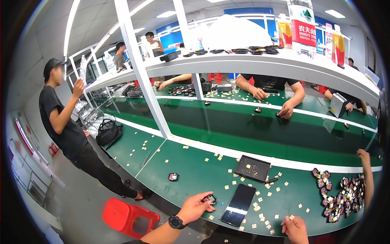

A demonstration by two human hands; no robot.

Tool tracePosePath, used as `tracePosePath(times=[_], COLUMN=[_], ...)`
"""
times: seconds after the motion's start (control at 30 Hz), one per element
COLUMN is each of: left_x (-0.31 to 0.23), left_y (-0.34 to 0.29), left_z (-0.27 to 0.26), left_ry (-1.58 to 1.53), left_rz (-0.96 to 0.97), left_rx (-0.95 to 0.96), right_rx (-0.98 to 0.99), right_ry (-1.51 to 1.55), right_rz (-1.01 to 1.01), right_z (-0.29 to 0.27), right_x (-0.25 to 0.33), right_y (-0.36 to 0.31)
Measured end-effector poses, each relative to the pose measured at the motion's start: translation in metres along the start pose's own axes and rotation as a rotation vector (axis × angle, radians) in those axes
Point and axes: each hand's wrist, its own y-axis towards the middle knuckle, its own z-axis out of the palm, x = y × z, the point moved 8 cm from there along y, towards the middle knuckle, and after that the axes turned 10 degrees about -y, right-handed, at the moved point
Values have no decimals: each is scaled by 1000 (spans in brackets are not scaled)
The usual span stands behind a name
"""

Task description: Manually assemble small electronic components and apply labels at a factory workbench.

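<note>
Over the front edge of the green work surface (191, 162), my left hand (191, 209) has a small black electronic module (209, 199) gripped between thumb and fingers. At the lower right, my right hand (296, 232) pinches a small beige square piece (291, 217). Between my hands lies a black smartphone (238, 205), with many similar beige squares scattered around it. Beyond the phone sits a shallow black tray (252, 168) with a few squares in it. A thin screwdriver-like tool (269, 181) rests beside the tray. Another black module (173, 177) lies alone to the left.
A big pile of small modules (345, 197) covers the right side, by a co-worker's arm (367, 175). A white post (142, 69) and shelf (252, 65) stand ahead. Across the belt (227, 122) a co-worker's hands (286, 109) work. A red stool (126, 215) and a standing person (67, 114) are left.
</note>
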Motion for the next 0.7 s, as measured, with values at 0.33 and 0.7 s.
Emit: tracePosePath(times=[0.33, 0.7], left_x=[3, -9], left_y=[-2, 5], left_z=[1, 2], left_ry=[45, -100], left_rz=[-31, -119], left_rx=[0, -52], right_rx=[62, 109], right_ry=[203, 126], right_rz=[90, 109], right_z=[13, 13], right_x=[-44, -34], right_y=[13, 14])
